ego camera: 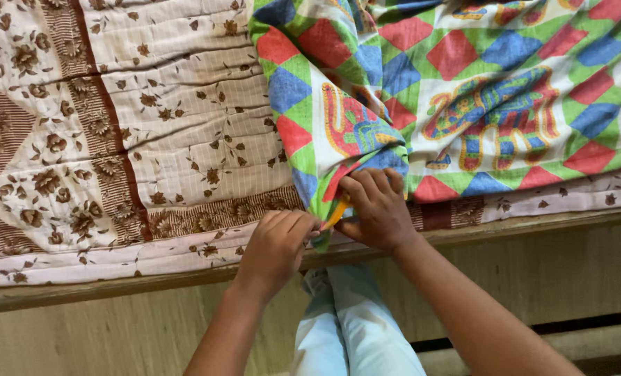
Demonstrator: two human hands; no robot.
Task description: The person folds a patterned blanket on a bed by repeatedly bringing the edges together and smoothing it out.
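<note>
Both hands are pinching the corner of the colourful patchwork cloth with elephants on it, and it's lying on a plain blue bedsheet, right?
Not quite. The head view shows both the left hand and the right hand pinching the corner of the colourful patchwork cloth, but it lies on a cream and brown flowered bedsheet, not a plain blue one.

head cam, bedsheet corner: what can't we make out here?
- Head view: fingertips of left hand and right hand curl under, hidden by knuckles and the patchwork sheet.
- Orange strip between the hands: mostly covered, kind unclear.
- Sheet and floral quilt: cut off by frame edges.
- Wooden bed frame: underside unseen.
</note>
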